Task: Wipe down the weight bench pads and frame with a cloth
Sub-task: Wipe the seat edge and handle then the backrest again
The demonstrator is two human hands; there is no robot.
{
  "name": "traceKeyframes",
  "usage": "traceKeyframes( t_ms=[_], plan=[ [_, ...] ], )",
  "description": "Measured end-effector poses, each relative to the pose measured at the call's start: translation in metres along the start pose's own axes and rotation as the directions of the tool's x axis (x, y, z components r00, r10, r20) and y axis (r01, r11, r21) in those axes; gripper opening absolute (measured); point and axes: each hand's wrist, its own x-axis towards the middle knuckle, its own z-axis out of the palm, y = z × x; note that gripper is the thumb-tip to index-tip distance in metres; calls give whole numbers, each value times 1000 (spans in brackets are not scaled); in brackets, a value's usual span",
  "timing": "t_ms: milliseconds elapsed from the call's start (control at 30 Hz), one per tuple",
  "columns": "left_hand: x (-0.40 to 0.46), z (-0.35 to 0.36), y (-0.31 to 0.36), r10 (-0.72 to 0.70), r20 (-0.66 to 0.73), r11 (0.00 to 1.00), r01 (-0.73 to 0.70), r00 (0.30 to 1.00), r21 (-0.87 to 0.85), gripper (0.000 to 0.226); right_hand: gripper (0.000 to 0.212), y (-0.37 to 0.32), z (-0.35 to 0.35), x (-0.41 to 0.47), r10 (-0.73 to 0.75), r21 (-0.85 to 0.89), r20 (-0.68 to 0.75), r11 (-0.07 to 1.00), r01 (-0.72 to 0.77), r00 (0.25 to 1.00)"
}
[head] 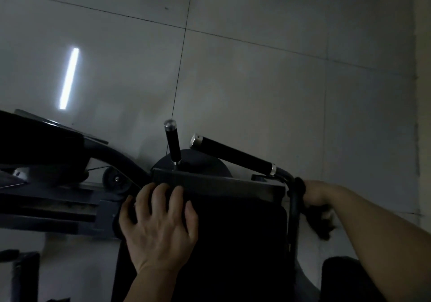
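On the dark bench pad (235, 243), the left hand (158, 224) lies flat with its fingers spread, their tips over the pad's top edge. No writing can be read anywhere. Beside the pad, the right hand (314, 196) grips a dark cloth (323, 222) against the black frame bar (294, 208). Two black handles (233, 155) stick up behind.

The 2 handle grips (235, 155) were matt black with polished metal end caps (168, 123). The bench pad (238, 243) looked smooth and matt black. The floor tiles (256, 73) were glossy grey.
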Motion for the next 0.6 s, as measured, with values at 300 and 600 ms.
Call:
traceKeyframes(
  t_ms=[300,600],
  plan=[
    [1,-2,5,-22,15,1000,22,1000,12,41,35,-60,-60,-16,91,688,-448,671,278,889],
    [1,-2,5,-19,17,1000,19,1000,7,41,36,-27,10,-30,167,269,-391,961,-61,905]
  ],
)
